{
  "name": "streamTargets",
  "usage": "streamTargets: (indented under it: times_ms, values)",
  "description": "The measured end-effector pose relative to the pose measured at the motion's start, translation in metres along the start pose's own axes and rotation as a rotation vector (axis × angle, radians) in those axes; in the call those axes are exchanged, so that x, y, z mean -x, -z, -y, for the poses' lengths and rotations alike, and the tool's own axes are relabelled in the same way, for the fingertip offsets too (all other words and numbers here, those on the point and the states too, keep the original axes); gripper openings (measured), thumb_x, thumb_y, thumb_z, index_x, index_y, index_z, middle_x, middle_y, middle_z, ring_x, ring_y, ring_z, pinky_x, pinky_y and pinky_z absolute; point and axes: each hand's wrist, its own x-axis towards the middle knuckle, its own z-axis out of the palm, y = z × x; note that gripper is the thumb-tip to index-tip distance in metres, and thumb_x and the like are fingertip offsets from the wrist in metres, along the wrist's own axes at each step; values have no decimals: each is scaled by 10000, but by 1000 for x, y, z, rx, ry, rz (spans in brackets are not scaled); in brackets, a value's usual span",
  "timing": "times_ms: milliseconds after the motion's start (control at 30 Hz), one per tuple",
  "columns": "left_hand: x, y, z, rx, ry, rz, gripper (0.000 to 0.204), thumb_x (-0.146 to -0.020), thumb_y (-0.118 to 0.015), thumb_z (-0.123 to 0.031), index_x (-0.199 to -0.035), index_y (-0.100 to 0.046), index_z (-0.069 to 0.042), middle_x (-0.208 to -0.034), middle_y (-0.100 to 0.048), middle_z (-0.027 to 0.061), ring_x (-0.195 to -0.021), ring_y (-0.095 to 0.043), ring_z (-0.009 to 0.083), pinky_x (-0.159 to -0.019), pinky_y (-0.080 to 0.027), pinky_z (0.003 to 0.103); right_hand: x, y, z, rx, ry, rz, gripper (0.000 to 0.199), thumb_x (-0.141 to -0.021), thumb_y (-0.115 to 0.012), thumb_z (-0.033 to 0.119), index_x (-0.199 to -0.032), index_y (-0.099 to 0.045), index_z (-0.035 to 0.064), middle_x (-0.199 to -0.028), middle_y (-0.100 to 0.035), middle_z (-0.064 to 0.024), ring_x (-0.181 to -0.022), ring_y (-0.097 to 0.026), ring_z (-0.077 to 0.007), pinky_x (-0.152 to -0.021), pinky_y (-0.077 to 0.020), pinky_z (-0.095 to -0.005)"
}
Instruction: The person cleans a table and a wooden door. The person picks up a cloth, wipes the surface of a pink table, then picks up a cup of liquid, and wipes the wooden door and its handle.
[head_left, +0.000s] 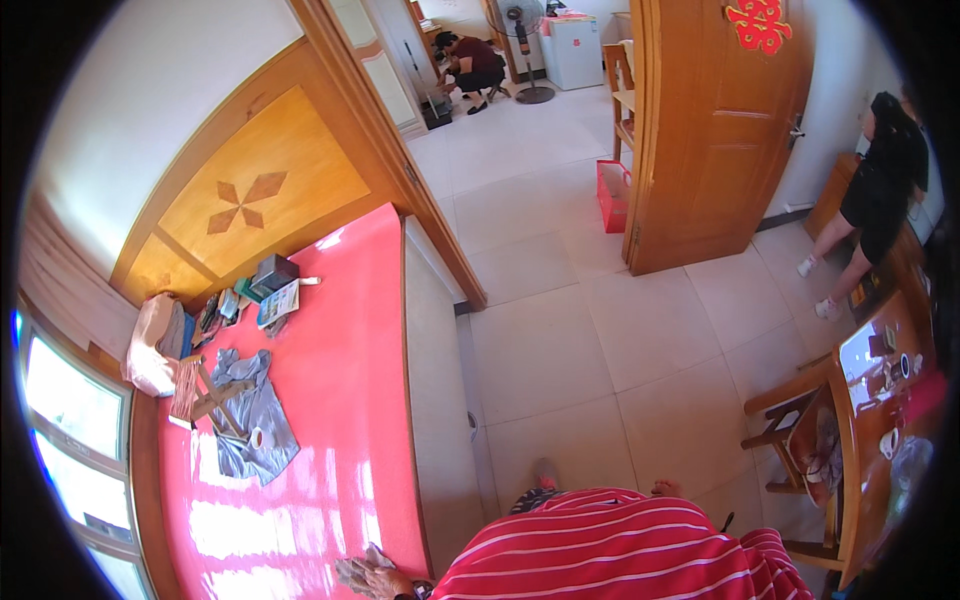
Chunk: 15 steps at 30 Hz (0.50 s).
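At the lower edge, my left hand (384,581) rests on a crumpled grey-brown cloth (352,572), pressing it onto the near right corner of the glossy pink-red bed platform surface (340,420). The fingers are partly hidden in the folds, and a dark band circles the wrist. My right hand is not in view. Farther along the surface lies a grey garment (265,440), with a small wooden stool (215,402) tipped over on it.
Against the panelled headboard stand a dark box (274,275), magazines (279,305) and folded bedding (152,345). A wooden door (705,140), red bag (613,197), chair (800,440) and table (862,400) stand rightward. One person (885,180) stands; another (475,65) squats.
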Motion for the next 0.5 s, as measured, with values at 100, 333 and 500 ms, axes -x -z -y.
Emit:
streamTargets:
  times_ms: [100, 333, 500]
  values:
    - [13, 4, 3, 15, 11, -2, 489, -886, -276, -327, -1338, -331, -150, -1390, -309, 55, -1296, -237, 272, -1069, -117, 429, -10, -2, 4, -2, 39, 146, 90, -816, -489, 135, -770, -529, 69, -625, -492, -26, -498, -457, -117, -449, -385, -245]
    - [26, -53, 48, 12, 155, -49, 476, -875, -270, -318, -1331, -351, -208, -1391, -309, 47, -1302, -222, 281, -1060, -160, 418, -4, 2, 0, 173, -9, 133, 117, -755, -567, 70, -852, -598, 12, -688, -594, -94, -549, -562, -176, -467, -455, -304]
    - [23, -29, 10, -79, 73, -147, 477, -862, -258, -295, -1326, -365, -257, -1395, -304, 36, -1316, -190, 282, -1050, -196, 416, -25, 54, -66, 883, 468, 303, 182, -776, -569, 195, -831, -615, 28, -708, -622, -82, -603, -591, -184, -506, -472, -313]
